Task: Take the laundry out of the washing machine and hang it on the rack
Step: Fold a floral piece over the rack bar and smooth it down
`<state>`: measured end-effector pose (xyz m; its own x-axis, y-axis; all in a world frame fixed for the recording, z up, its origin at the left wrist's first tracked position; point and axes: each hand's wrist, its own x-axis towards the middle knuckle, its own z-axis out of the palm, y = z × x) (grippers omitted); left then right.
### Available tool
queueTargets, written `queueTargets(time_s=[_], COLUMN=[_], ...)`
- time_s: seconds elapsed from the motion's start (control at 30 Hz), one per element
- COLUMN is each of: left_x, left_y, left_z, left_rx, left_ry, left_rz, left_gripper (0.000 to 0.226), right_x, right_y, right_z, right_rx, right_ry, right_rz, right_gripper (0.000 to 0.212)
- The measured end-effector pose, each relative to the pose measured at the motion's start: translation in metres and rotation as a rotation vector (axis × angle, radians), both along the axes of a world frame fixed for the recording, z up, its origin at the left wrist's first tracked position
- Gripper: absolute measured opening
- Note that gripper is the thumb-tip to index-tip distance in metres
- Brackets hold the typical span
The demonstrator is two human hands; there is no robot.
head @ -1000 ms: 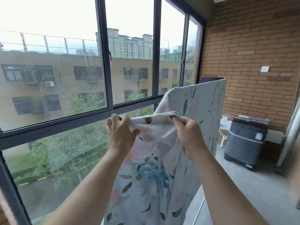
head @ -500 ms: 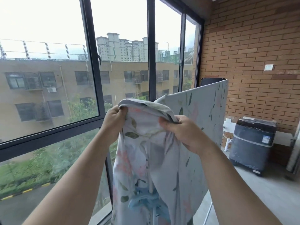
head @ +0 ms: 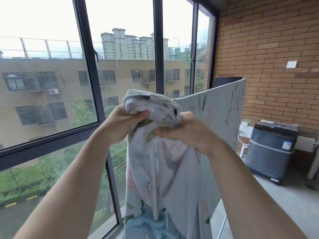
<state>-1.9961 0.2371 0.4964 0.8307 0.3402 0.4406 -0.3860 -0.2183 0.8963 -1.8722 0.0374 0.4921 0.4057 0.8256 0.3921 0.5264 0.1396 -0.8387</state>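
Observation:
A pale blue sheet with a leaf and flower print (head: 172, 169) hangs over the drying rack, stretched flat towards the brick wall on the right. My left hand (head: 120, 125) and my right hand (head: 188, 131) both grip its bunched top edge at chest height, close together. A white rack pole (head: 154, 183) shows through the cloth, with a light blue plastic joint (head: 146, 225) at its foot. The washing machine (head: 271, 150), under a dark cover, stands at the far right against the wall.
Large dark-framed windows (head: 89, 66) run along the left, right behind the rack. The brick wall (head: 267, 40) closes the far end. Bare concrete floor (head: 259, 204) lies between the rack and the machine. A white pipe fitting (head: 243, 145) sits beside the machine.
My hands have come closer together and gathered the sheet's top edge into a tighter bunch. The view has risen and swung slightly to the right.

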Motion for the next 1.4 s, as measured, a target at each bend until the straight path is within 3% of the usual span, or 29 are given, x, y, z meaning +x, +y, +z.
queueTargets(time_s=[0.13,0.23,0.37,0.47,0.57,0.73,0.93,1.03,1.17,1.3,1.4], left_x=[0.011,0.012,0.02,0.03,0.037,0.06,0.09,0.099,0.109,0.113,0.112], left_y=[0.006,0.019,0.033,0.041,0.047,0.047,0.048,0.041,0.047,0.064,0.071], left_z=[0.011,0.027,0.05,0.062,0.062,0.064,0.057,0.055,0.053,0.058,0.064], left_rx=[0.085,0.183,0.536,0.769,0.649,0.454,0.026,-0.089,0.032,0.349,0.59], left_ry=[-0.042,0.015,0.209,0.315,0.245,0.096,0.17,0.25,0.226,0.206,0.229], left_rz=[0.112,0.045,-0.181,-0.25,-0.493,-0.923,-1.067,-1.07,-1.052,-1.054,-1.005], left_gripper=[0.028,0.048,0.083,0.074,0.064,0.051,0.045,0.038,0.046,0.08,0.076], right_x=[0.002,0.004,0.0,-0.002,-0.006,-0.01,-0.008,-0.006,-0.004,-0.003,-0.005], right_y=[0.007,0.01,0.009,0.006,0.011,0.011,0.019,0.021,0.021,0.011,0.006], right_z=[0.01,0.018,0.034,0.042,0.045,0.042,0.042,0.043,0.041,0.045,0.054], right_rx=[0.121,0.166,0.076,-0.114,-0.114,0.096,0.242,0.262,0.237,0.053,-0.094], right_ry=[-0.041,-0.165,-0.182,-0.25,-0.189,0.029,0.296,0.408,0.436,0.336,0.208], right_rz=[-0.13,-0.296,-0.284,-0.206,-0.186,-0.203,-0.189,-0.173,-0.194,-0.138,-0.083], right_gripper=[0.047,0.049,0.023,0.031,0.039,0.048,0.046,0.036,0.032,0.065,0.054])
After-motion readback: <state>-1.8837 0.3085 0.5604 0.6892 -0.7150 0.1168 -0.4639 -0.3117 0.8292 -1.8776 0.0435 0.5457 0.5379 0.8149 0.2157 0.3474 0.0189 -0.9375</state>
